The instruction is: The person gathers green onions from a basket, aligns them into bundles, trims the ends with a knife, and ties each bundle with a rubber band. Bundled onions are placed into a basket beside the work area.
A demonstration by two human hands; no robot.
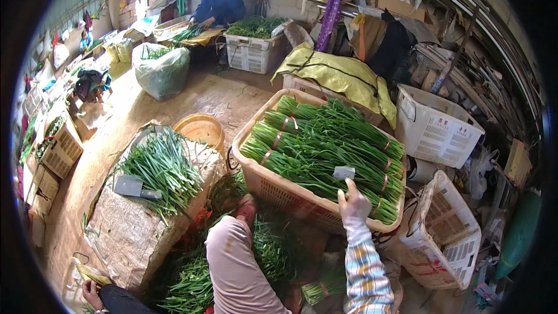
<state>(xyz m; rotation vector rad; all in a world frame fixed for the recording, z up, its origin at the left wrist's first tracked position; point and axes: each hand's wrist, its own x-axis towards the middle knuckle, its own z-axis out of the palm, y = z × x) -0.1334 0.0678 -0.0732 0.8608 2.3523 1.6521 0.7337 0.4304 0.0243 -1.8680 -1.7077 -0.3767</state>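
My right hand (pixel 355 203), in a pale glove and plaid sleeve, reaches over a large plastic crate (pixel 287 179). Its thumb and index finger are apart, and the index fingertip touches a small whitish tag (pixel 344 172). Under the tag lie long bundles of green chives (pixel 314 139), tied near both ends with red bands. My left hand is out of view. A bare hand (pixel 91 294) in a dark sleeve, at the lower left, seems to be another person's; it is by a yellowish strip (pixel 93 275).
Left, a sack-covered block (pixel 124 235) carries loose chives (pixel 159 161) and a cleaver (pixel 129 186). Behind it stands a round tub (pixel 200 128). More chives (pixel 192 281) lie around my leg (pixel 237 261). White crates (pixel 440 126) stand right. At the back, a person (pixel 220 0) handles greens.
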